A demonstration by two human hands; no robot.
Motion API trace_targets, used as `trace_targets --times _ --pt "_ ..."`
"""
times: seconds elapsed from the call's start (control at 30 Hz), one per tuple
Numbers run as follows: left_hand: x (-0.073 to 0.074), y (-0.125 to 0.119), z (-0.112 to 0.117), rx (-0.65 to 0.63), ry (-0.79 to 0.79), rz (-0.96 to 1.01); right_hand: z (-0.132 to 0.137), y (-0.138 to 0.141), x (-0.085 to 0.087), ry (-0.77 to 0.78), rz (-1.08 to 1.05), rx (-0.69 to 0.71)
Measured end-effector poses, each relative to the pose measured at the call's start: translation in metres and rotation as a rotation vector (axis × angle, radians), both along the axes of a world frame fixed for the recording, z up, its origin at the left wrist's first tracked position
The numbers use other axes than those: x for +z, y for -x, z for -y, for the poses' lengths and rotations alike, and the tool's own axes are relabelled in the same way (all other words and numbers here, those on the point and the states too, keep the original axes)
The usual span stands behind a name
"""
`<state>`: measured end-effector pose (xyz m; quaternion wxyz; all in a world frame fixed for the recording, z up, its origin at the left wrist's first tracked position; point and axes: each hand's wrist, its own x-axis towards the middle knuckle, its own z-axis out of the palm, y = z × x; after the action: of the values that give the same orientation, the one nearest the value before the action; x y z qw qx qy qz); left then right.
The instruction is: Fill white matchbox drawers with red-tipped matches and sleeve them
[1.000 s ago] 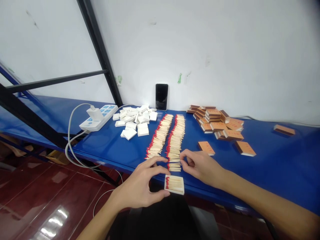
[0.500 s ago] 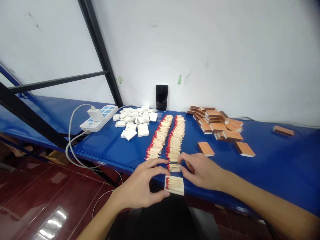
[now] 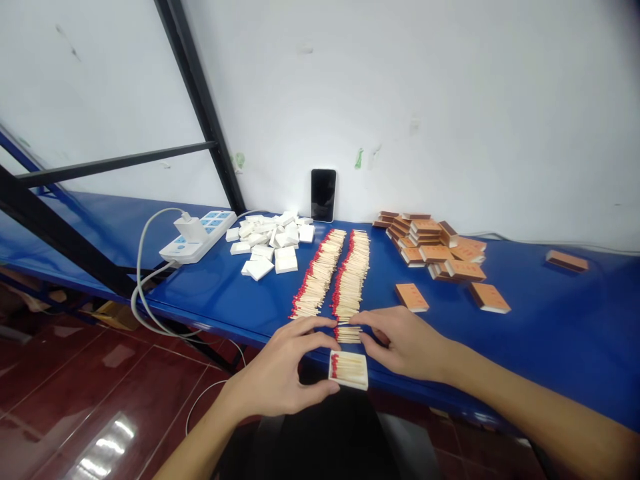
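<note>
My left hand holds a white matchbox tray at the table's front edge, thumb low on its left side and a finger at its upper left corner. Red-headed matches lie inside the tray. Its index finger reaches to the heads of a small group of matches. This group lies at the near end of the right-hand row of matches. My right hand is at the group's right side, index finger stretched along its far edge and thumb at the stick ends, the two apart. Its other fingers are curled.
A second row of matches runs alongside on the left. White trays are heaped behind it. Orange matchbox sleeves are piled at right, several lying loose. A phone leans on the wall. A power strip with cables lies left.
My right index finger has stretched left, between the row and the small group of matches. My left hand and the tray have hardly moved.
</note>
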<state>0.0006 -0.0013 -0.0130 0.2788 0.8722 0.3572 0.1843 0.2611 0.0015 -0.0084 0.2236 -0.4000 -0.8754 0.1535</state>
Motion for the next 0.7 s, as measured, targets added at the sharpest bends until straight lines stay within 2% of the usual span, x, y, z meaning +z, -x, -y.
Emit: trace_targets --times 0.7 --pt "0.0016 -0.0003 0.0002 -0.013 -0.014 0.013 -0.0008 0.0020 0.0025 0.035 -0.021 0.006"
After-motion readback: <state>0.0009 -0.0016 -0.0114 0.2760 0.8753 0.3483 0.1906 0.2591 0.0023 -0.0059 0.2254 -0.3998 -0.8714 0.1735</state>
